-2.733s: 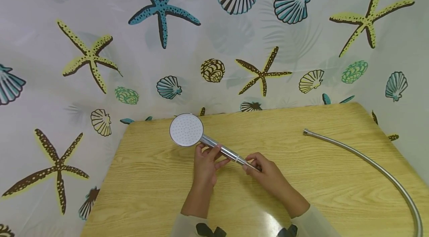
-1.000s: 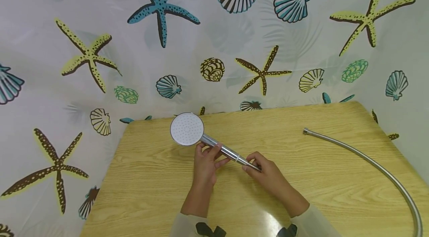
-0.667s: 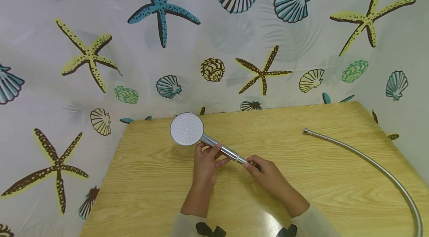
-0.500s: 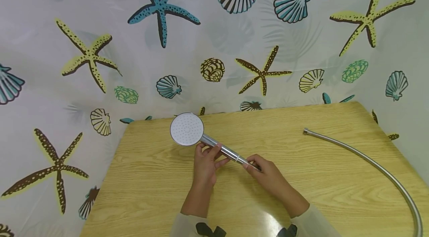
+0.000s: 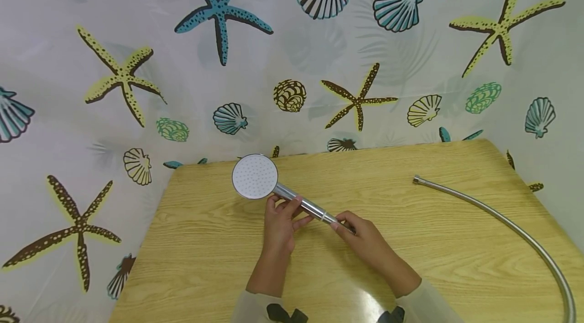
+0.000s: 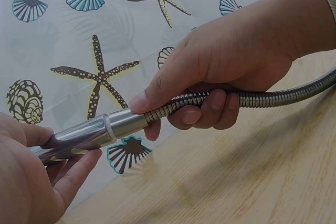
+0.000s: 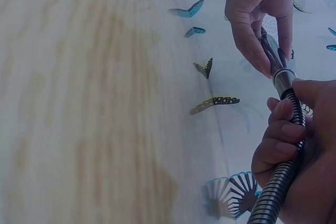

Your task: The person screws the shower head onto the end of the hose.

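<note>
A chrome shower head (image 5: pixel 254 176) with a round white nozzle face is held above the table, face toward the head camera. My left hand (image 5: pixel 279 226) holds its handle (image 6: pixel 79 137) between thumb and fingers. At the handle's lower end sits the metal end nut (image 6: pixel 127 121) of a ribbed metal shower hose (image 7: pixel 273 195). A thin pale ring (image 6: pixel 109 127) shows between handle and nut. My right hand (image 5: pixel 365 239) curls round the hose just below the nut, and its thumb presses on the nut's edge. In the head view this hand hides most of the held hose.
On the right of the wooden table (image 5: pixel 205 262) lies a curved length of metal hose (image 5: pixel 502 219) with a nut at its end; it runs out of view at lower right. Behind and beside the table hangs a white curtain (image 5: pixel 255 84) printed with starfish and shells.
My right fingers have shifted slightly on the hose and nut, with the thumb and index finger sliding a little along it. The left hand and shower head stay in place.
</note>
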Demonstrator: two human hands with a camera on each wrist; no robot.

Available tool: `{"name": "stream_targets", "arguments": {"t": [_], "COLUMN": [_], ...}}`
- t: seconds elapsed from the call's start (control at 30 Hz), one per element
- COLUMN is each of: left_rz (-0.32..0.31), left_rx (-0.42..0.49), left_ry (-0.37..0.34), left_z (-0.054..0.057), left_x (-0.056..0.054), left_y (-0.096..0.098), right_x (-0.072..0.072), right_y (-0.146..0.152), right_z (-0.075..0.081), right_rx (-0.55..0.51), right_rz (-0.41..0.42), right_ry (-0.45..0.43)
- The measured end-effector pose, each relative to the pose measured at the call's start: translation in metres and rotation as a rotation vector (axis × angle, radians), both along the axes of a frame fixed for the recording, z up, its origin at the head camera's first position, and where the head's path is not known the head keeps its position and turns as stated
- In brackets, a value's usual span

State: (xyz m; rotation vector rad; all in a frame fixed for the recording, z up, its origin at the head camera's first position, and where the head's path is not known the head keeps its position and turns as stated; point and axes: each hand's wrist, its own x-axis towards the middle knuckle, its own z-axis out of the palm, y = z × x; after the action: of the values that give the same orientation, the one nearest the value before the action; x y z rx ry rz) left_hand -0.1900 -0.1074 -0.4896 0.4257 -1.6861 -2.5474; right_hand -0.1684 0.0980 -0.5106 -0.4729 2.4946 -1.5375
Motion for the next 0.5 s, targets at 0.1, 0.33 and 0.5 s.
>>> {"name": "stream_targets", "arguments": {"t": [0.1, 0.33, 0.5], "left_rz": [0.004, -0.001, -0.007], "left_rx": [0.000, -0.003, -0.004], "left_ry": [-0.003, -0.001, 0.006], "left_z": [0.0002, 0.0006, 0.0004], "left_x": [-0.0002, -0.0001, -0.0001], "left_y": [0.0002, 0.0000, -0.0001], "right_x": [0.0005, -0.0004, -0.0004], "right_y": [0.0008, -0.0006, -0.0009], "right_z": [0.0007, 0.0003, -0.0004], "right_rx": [0.002, -0.020, -0.019], "right_rz": [0.017, -0.014, -0.017], "right_ry": [-0.003, -0.012, 0.011]}}
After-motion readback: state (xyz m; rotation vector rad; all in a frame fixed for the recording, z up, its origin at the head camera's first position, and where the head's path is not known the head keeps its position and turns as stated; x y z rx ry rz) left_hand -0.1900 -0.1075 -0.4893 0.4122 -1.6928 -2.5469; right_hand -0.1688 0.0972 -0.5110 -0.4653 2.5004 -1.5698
